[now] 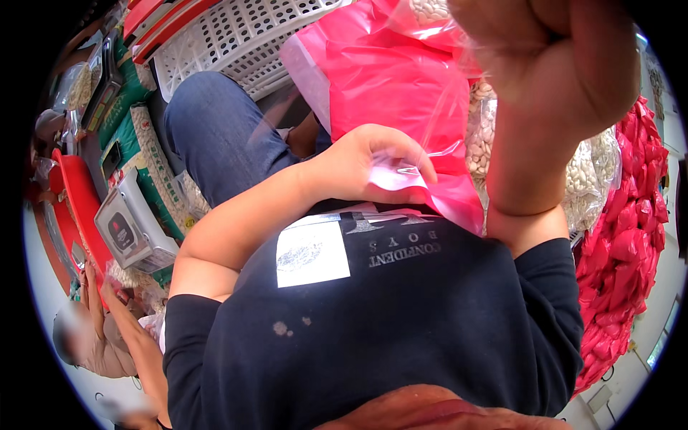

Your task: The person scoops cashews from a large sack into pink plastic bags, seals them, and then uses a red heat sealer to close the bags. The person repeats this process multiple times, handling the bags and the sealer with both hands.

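In the head view, the pink bag (394,89) lies in front of the person's chest, reaching from the black shirt (401,322) toward the white perforated basket (229,39) on the far left. The left hand (380,165) has its grip clamped on the bag's near edge, fingers curled over the glossy film. The right hand (562,61) is raised on the right, blurred and close to the camera, so one cannot tell whether its grip is apart or together. A clear bag of white beans (430,10) shows just beside it, perhaps touching.

The step in hand seems to be handling the pink bag's near edge. Done well, it calls for a firm left pinch on a fold rather than one slick layer, with the film drawn flat and not wrenched. The right hand would do best to move clear of the packed beans (481,129) beside the bag, lest a snag pull them askew.
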Available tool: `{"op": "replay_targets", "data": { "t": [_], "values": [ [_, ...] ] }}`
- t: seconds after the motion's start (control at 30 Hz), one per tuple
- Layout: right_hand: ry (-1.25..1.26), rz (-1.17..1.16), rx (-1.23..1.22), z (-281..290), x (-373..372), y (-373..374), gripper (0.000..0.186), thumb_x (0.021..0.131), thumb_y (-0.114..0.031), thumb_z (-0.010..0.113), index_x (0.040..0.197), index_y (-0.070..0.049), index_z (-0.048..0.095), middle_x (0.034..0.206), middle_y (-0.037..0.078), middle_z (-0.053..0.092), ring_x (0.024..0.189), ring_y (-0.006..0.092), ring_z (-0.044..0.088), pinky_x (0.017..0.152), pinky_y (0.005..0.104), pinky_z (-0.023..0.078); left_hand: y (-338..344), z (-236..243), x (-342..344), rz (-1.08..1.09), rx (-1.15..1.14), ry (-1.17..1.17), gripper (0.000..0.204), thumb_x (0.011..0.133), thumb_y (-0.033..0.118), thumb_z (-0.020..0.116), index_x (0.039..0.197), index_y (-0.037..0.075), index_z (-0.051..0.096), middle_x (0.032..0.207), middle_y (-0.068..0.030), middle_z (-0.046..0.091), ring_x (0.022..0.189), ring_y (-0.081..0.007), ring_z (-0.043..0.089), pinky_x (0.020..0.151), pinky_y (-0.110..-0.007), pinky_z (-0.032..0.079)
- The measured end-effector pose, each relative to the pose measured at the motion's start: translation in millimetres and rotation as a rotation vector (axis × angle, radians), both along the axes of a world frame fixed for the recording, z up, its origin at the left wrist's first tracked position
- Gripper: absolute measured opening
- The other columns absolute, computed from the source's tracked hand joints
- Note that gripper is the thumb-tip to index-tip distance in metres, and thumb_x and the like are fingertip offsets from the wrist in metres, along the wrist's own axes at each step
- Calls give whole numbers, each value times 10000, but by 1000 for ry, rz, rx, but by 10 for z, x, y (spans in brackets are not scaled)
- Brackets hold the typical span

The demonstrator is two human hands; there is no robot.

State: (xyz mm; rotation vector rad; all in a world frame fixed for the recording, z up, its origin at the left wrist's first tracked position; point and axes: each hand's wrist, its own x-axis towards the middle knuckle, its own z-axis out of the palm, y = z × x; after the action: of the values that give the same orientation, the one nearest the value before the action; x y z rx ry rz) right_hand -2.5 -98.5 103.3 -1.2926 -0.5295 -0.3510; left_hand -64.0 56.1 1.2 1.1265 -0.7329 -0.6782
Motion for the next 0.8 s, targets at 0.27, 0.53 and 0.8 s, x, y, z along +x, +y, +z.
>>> {"op": "replay_targets", "data": {
  "t": [0.27,0.53,0.8],
  "values": [
    [-402,290,-1153,212,-194,-120,251,589,-205,717,751,-39,619,586,53,527,515,204,523,460,305,385,54,-116,-38,-86,-27,155,137,688,39,710,810,15,653,789,-62,620,754,-145,564,666,-267,439],
    [-139,549,-1580,160,-248,-366,213,630,-241,677,617,-77,542,586,70,535,596,268,554,536,338,429,-6,-18,-83,-66,20,408,156,689,52,718,815,14,635,789,-49,604,746,-116,543,668,-247,430],
    [29,784,-1448,-46,-223,-435,238,714,-241,656,619,-49,552,602,104,523,582,268,542,487,356,394,75,49,-39,11,42,209,171,700,67,699,845,4,633,798,-38,587,711,-92,519,635,-218,397]
  ]
}}
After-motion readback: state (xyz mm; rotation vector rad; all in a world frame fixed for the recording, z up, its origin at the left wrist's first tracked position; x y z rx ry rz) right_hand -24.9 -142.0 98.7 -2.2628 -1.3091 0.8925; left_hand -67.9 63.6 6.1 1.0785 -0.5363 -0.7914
